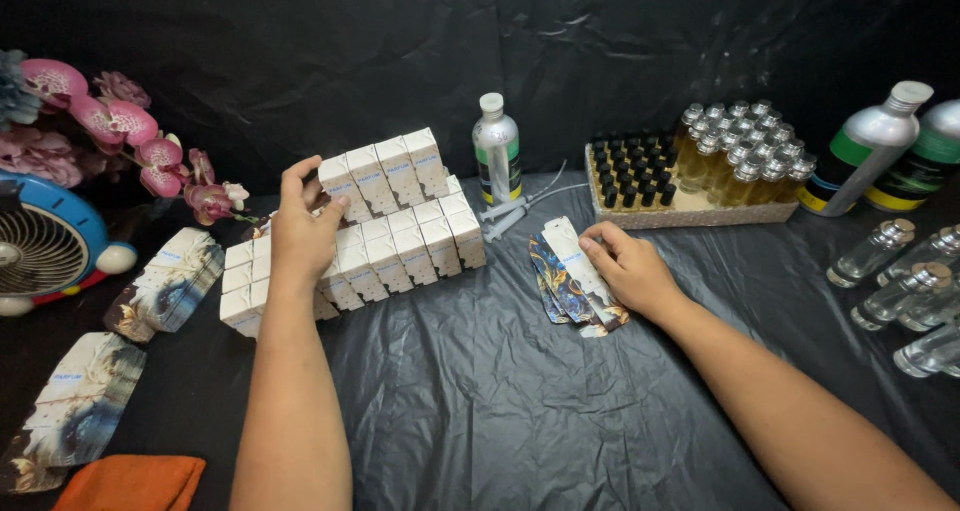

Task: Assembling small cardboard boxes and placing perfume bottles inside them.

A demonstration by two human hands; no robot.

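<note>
From the head camera I see my left hand [303, 229] reaching up to a stack of small white boxes [385, 226] built in stepped rows on the black sheet [480, 401]. Its fingers are curled loosely over the leftmost box of the top row [338, 186], thumb on the near face and fingertips on the top and far side, so the hand is half closed and pinching that one box. The box stands level with its neighbours in the row.

My right hand [628, 269] lies flat and mostly open on a small fanned pile of flattened cartons [572, 283], printed dark blue and gold with white panels. The fingers press down on the uppermost carton; I cannot tell whether the thumb is tucked under its edge. The pile sits just right of the box stack.

Behind it stand a plastic bottle with a white cap [496, 151] and two syringes [515, 214]. Further right, a tray [690, 214] holds dark-capped vials and amber bottles. More flattened cartons [168, 283] lie at the left, near a small blue fan [45, 243].
</note>
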